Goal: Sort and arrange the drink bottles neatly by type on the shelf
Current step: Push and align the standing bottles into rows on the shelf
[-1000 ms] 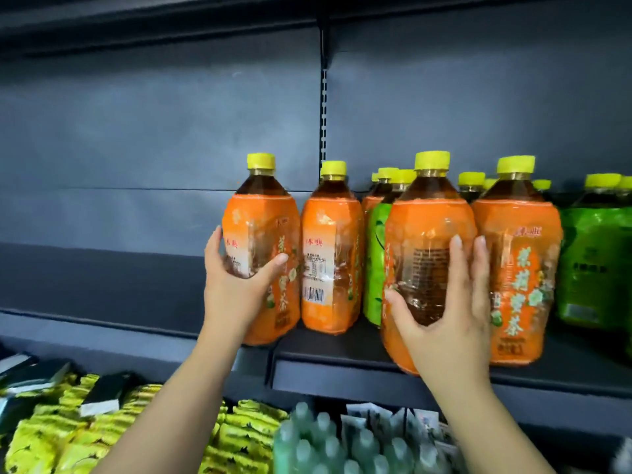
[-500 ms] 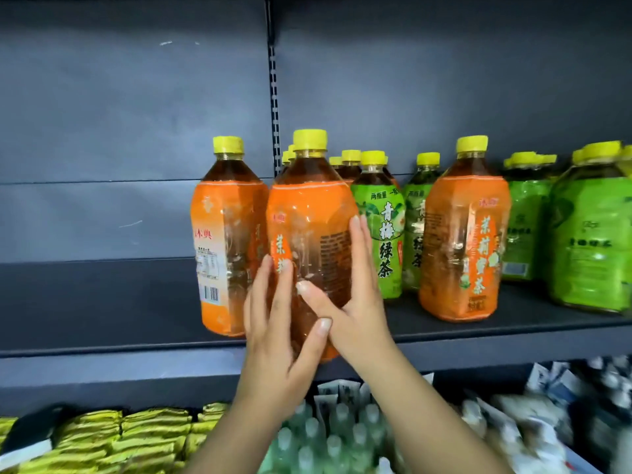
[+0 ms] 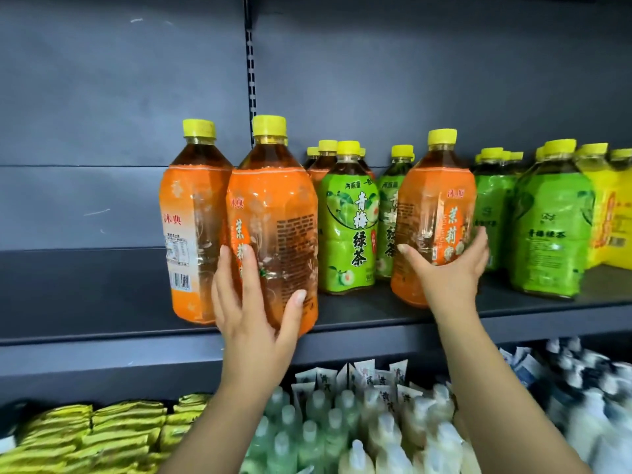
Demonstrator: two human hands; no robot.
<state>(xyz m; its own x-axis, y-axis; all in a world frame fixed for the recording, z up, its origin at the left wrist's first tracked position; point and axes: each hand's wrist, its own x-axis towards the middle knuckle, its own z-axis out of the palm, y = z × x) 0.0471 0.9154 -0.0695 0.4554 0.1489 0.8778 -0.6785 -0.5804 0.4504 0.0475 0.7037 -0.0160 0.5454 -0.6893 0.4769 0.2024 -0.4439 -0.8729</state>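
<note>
Dark grey sheet-metal panels are filling my feed, split by a slotted upright (image 3: 252, 80), with a matte shelf (image 3: 102, 292) running across the view. At the shelf's front edge my left hand (image 3: 253, 319) is gripping an orange bottle (image 3: 273, 217). The fingers are curling up its left side and the thumb is pressing its lower right. Its base is sitting right at the lip, and I cannot tell whether it is resting or lifted. The bottle is faceted clear plastic under a glossy, crinkled shrink sleeve, with dark tea showing at the shoulder and a ribbed yellow cap on top. It is overlapping a second orange bottle (image 3: 191, 234) that is standing just to its left.

Further right, my right hand (image 3: 448, 268) is wrapping a third orange bottle (image 3: 434, 217) low down, thumb on the left and fingers round the right. That bottle is tilting slightly on the shelf. Between the two held bottles a green bottle (image 3: 349, 227) is standing upright, with more behind it. Other green bottles (image 3: 550, 227) are crowding the right end beside a yellow wrapped pack (image 3: 612, 217).

Below the shelf, yellow-green foil packets (image 3: 102, 432) are lying stacked, next to pale capped bottles (image 3: 325, 432).
</note>
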